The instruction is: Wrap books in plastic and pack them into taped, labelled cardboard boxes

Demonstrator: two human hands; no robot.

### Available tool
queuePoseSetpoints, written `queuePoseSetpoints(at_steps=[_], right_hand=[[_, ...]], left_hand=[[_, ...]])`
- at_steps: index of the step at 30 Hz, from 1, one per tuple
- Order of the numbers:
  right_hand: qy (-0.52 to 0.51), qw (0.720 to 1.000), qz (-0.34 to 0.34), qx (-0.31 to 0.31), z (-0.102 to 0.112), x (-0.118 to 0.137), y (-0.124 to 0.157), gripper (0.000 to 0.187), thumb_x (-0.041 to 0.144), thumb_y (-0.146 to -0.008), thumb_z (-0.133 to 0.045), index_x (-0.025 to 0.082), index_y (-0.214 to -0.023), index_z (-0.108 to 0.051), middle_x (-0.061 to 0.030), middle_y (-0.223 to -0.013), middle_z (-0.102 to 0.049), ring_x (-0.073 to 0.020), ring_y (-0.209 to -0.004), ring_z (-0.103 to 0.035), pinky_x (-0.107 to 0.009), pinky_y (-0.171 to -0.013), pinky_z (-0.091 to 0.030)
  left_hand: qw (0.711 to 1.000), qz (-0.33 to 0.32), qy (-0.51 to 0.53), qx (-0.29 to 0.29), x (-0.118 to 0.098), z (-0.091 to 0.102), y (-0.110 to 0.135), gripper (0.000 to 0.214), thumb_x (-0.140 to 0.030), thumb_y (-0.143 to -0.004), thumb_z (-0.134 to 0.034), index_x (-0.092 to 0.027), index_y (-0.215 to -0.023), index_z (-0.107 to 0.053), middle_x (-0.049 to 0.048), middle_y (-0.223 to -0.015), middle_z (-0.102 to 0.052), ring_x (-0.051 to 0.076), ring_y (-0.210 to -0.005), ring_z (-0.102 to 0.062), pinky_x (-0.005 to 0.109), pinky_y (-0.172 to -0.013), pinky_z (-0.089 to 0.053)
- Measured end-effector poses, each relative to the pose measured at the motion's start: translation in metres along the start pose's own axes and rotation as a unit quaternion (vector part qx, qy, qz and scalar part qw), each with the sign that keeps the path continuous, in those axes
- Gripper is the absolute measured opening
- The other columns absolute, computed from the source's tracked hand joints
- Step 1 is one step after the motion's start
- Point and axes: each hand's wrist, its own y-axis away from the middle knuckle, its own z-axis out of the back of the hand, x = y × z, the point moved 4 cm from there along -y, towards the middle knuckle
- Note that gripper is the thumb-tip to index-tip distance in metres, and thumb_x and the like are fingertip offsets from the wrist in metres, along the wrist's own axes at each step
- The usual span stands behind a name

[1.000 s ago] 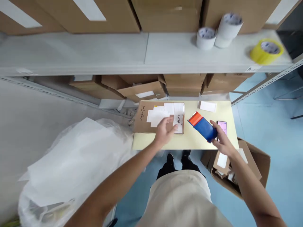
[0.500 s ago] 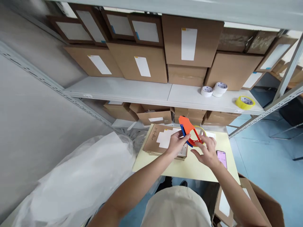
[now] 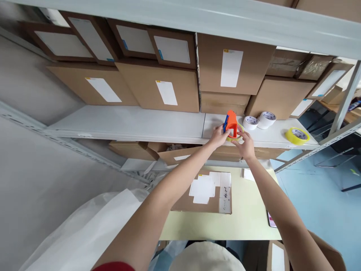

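An orange and blue tape dispenser (image 3: 231,124) with a yellowish tape roll stands on the grey shelf (image 3: 158,126). My left hand (image 3: 218,136) grips its left side with closed fingers. From the right, my right hand (image 3: 246,145) holds it at the tape roll, fingers curled around it. Both arms reach up from the pale yellow table (image 3: 245,222) below.
Two white tape rolls (image 3: 259,120) and a yellow tape roll (image 3: 297,135) lie on the shelf to the right. Labelled cardboard boxes (image 3: 158,88) fill the back of the shelf. A flat box (image 3: 205,194) with white labels and a phone (image 3: 271,221) lie on the table. White plastic bag (image 3: 81,237) at lower left.
Both hands have lifted the tape dispenser from above the table up onto the shelf. The view has tilted upward with them.
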Motion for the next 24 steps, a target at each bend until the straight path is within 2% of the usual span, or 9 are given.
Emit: queuePoseSetpoints(at_steps=[4,7,9,11,14,16,18,21,24], right_hand=[[0.030,0.998,-0.048,0.019,-0.026,-0.016,-0.024,0.050,0.051,-0.076,-0.074,0.017,-0.112,-0.069,-0.0155,-0.112,-0.069,-0.0307,-0.105,-0.066,-0.048,-0.097,-0.051],[0.052,0.996,-0.069,0.033,-0.037,-0.022,-0.033,0.052,0.049,-0.080,-0.070,0.017,-0.121,-0.065,-0.0153,-0.114,-0.070,-0.0317,-0.107,-0.065,-0.050,-0.100,-0.049],[0.052,0.996,-0.055,0.039,-0.037,-0.022,-0.034,0.058,0.050,-0.084,-0.064,0.019,-0.133,-0.057,-0.0152,-0.124,-0.068,-0.0322,-0.116,-0.062,-0.052,-0.102,-0.047],[0.050,0.998,-0.017,0.022,-0.030,-0.023,-0.022,0.069,0.051,-0.086,-0.062,0.020,-0.145,-0.043,-0.0157,-0.139,-0.058,-0.0331,-0.131,-0.052,-0.054,-0.108,-0.042],[0.068,0.997,0.004,-0.019,-0.008,-0.033,0.033,0.078,0.051,-0.088,-0.060,0.021,-0.153,-0.028,-0.0149,-0.155,-0.041,-0.0329,-0.146,-0.034,-0.058,-0.116,-0.033],[0.077,0.996,-0.038,-0.004,0.006,-0.050,0.100,0.071,0.046,-0.092,-0.054,0.022,-0.153,-0.027,-0.0157,-0.153,-0.043,-0.0329,-0.144,-0.039,-0.059,-0.116,-0.033],[0.072,0.989,-0.107,0.071,0.011,-0.070,0.183,0.066,0.043,-0.092,-0.051,0.021,-0.152,-0.032,-0.0184,-0.148,-0.048,-0.0345,-0.135,-0.050,-0.060,-0.111,-0.040],[0.026,0.953,-0.204,0.222,0.000,-0.094,0.302,0.075,0.041,-0.091,-0.053,0.022,-0.156,-0.023,-0.0203,-0.152,-0.044,-0.0357,-0.134,-0.051,-0.059,-0.107,-0.045],[-0.015,0.933,-0.212,0.289,-0.020,-0.096,0.366,0.094,0.042,-0.084,-0.065,0.027,-0.158,-0.011,-0.0177,-0.161,-0.030,-0.0361,-0.144,-0.038,-0.058,-0.111,-0.041]], left_hand=[[0.999,0.009,-0.026,0.016,0.023,-0.006,-0.035,0.032,-0.038,-0.093,-0.055,-0.020,-0.116,-0.065,0.0104,-0.108,-0.072,0.027,-0.117,-0.058,0.044,-0.103,-0.046],[0.998,0.009,-0.056,0.023,0.032,-0.013,-0.045,0.035,-0.037,-0.094,-0.053,-0.013,-0.118,-0.065,0.0162,-0.110,-0.069,0.029,-0.121,-0.056,0.044,-0.105,-0.044],[0.998,0.003,-0.058,0.026,0.035,-0.010,-0.040,0.042,-0.040,-0.093,-0.055,-0.012,-0.123,-0.062,0.0186,-0.117,-0.067,0.030,-0.121,-0.057,0.044,-0.105,-0.045],[0.998,-0.028,-0.047,0.007,0.038,0.005,-0.018,0.050,-0.045,-0.093,-0.055,-0.014,-0.131,-0.055,0.0186,-0.128,-0.062,0.028,-0.120,-0.059,0.043,-0.103,-0.047],[0.989,-0.117,-0.047,-0.074,0.053,0.056,0.054,0.052,-0.052,-0.093,-0.053,-0.021,-0.134,-0.052,0.0138,-0.136,-0.057,0.025,-0.124,-0.056,0.041,-0.103,-0.048],[0.981,-0.130,-0.061,-0.134,0.077,0.095,0.126,0.045,-0.051,-0.093,-0.053,-0.022,-0.127,-0.056,0.0114,-0.128,-0.061,0.025,-0.122,-0.057,0.043,-0.104,-0.049],[0.975,-0.082,-0.068,-0.194,0.116,0.125,0.207,0.044,-0.052,-0.092,-0.052,-0.023,-0.125,-0.057,0.0110,-0.123,-0.062,0.027,-0.119,-0.058,0.046,-0.102,-0.050],[0.970,0.052,-0.044,-0.232,0.185,0.140,0.314,0.058,-0.062,-0.087,-0.052,-0.025,-0.132,-0.052,0.0121,-0.130,-0.057,0.033,-0.124,-0.056,0.053,-0.104,-0.047],[0.967,0.183,-0.003,-0.177,0.236,0.125,0.374,0.079,-0.074,-0.079,-0.051,-0.024,-0.141,-0.043,0.0155,-0.142,-0.051,0.037,-0.134,-0.049,0.055,-0.108,-0.043]])
